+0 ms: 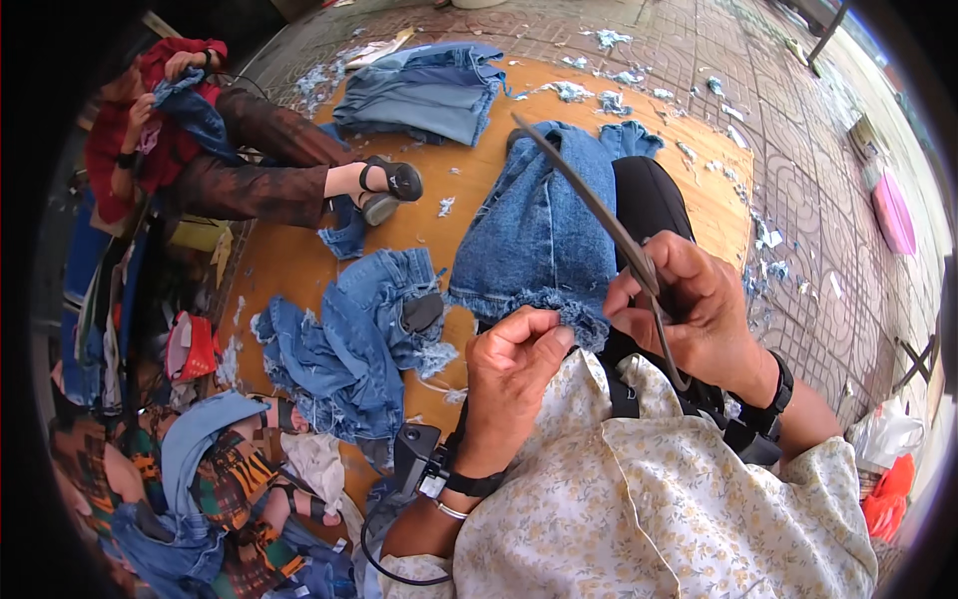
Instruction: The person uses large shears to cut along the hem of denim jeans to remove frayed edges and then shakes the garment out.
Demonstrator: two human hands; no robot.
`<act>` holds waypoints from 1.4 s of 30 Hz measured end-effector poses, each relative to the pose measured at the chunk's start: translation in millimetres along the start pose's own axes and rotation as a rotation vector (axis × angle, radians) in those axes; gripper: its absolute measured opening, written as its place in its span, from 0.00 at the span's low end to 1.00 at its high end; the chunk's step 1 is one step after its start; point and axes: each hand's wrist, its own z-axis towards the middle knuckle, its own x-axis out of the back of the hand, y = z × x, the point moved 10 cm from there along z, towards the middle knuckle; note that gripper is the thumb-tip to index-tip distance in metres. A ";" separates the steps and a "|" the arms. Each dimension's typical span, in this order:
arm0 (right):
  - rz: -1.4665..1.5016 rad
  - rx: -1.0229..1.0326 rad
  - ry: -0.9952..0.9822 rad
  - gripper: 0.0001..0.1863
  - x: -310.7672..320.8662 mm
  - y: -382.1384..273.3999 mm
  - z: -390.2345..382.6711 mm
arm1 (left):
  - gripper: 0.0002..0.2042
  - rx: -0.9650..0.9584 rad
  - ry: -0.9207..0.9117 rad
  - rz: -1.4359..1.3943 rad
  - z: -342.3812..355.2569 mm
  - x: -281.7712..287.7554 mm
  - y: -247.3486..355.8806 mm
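While the left hand (pixel 514 364) pinches the frayed hem of the denim (pixel 544 240) over the lap, the right hand (pixel 699 314) grips scissors (pixel 599 215) — their handles hidden in the fist, the blade tip blurred.

left hand (pixel 511 361) pinched, right hand (pixel 699 304) clenched.

Floor: grey patterned paving tiles (pixel 798 200), littered with pale fabric scraps (pixel 609 40). An orange mat (pixel 299 270) is spread over the paving. Daylight is bright at upper right. A pink basin (pixel 893 215) sits near the right edge.
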 end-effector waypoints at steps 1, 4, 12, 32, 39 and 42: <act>-0.041 0.025 -0.024 0.11 -1.0 -5.2 -1.2 | 0.03 0.028 -0.023 -0.094 0.3 -2.1 -1.7; -0.182 0.069 -0.094 0.11 -6.7 -24.9 -1.1 | 0.02 0.026 -0.029 -0.133 1.2 -3.5 1.5; -0.225 0.005 -0.107 0.19 -9.5 -18.1 1.1 | 0.03 0.059 -0.040 -0.145 3.8 -12.9 11.3; 0.469 -0.394 0.105 0.08 32.7 37.3 44.8 | 0.14 -0.067 -0.243 0.100 65.0 -41.7 54.8; 0.583 -0.406 0.179 0.07 38.8 46.9 64.7 | 0.14 -0.108 -0.117 0.267 73.1 -27.8 41.9; 0.558 -0.387 0.159 0.06 38.0 46.7 68.9 | 0.13 0.021 -0.145 -0.049 84.1 -24.3 32.8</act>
